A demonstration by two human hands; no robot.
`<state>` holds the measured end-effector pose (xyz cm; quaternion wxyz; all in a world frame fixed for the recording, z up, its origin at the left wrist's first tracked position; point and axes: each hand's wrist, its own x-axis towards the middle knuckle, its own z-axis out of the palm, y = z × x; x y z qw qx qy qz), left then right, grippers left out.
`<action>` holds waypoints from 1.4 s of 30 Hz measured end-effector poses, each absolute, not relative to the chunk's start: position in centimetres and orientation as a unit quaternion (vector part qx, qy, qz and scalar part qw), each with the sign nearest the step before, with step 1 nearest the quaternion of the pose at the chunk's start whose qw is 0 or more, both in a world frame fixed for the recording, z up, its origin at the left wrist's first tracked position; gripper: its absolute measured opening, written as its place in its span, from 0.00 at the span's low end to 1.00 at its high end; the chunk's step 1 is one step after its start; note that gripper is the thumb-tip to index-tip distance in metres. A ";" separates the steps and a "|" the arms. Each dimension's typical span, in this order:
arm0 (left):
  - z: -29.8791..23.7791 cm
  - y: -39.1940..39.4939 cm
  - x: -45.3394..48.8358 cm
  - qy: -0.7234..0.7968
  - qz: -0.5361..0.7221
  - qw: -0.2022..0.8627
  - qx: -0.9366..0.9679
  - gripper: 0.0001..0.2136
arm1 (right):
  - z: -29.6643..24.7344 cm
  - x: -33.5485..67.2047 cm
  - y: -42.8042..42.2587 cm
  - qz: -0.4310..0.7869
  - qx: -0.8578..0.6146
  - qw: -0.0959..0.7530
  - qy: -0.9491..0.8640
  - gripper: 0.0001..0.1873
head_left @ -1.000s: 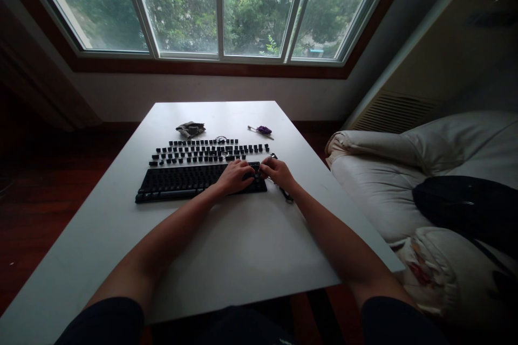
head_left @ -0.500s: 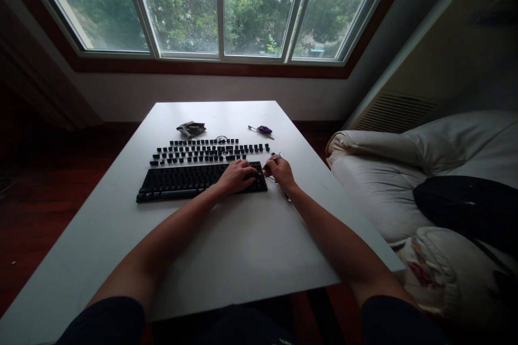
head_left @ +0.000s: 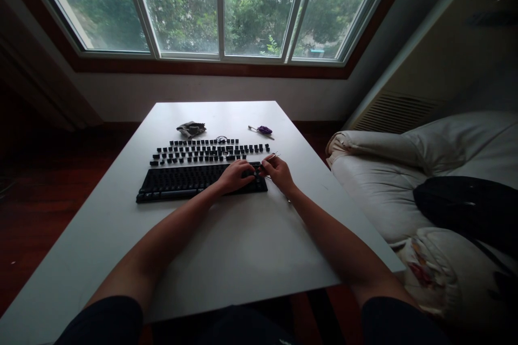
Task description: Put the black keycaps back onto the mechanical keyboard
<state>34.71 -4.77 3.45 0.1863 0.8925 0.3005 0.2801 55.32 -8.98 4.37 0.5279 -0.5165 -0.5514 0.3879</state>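
Observation:
A black keyboard [head_left: 182,182] lies across the middle of the white table [head_left: 243,248]. My left hand [head_left: 236,174] rests on its right end, fingers curled down onto the keys. My right hand [head_left: 277,170] is closed around a thin metal wire tool [head_left: 272,157] at the keyboard's right edge, its tip beside my left fingertips. Rows of loose black keycaps [head_left: 210,151] are lined up on the table just behind the keyboard.
A crumpled grey cloth [head_left: 191,129] and a small purple-handled tool [head_left: 262,130] lie farther back on the table. A dark cable [head_left: 220,138] sits behind the keycaps. Beside the table's right edge is a bed with white bedding [head_left: 388,172] and a black bag [head_left: 465,205]. Windows line the far wall.
My right hand lifted slightly off the keyboard's right end with the wire tool, then came back in toward my left fingertips. My left hand stayed on the keys.

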 end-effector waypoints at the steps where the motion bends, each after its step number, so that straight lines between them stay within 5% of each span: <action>1: 3.4 -4.7 34.7 0.296 0.282 0.201 0.890 0.09 | 4.4 55.3 -9.0 0.392 -0.514 0.526 -0.553 0.23; 12: 3.4 -5.0 34.4 0.283 0.317 0.293 0.857 0.17 | 4.1 55.6 -8.5 0.431 -0.496 0.545 -0.520 0.24; 35: 5.2 -6.2 34.6 0.236 0.268 0.159 0.920 0.11 | 3.8 56.1 -8.1 0.425 -0.522 0.539 -0.505 0.22; 42: 5.0 -4.5 34.9 0.352 0.298 0.117 0.879 0.08 | 3.4 57.2 -7.5 0.403 -0.532 0.581 -0.466 0.20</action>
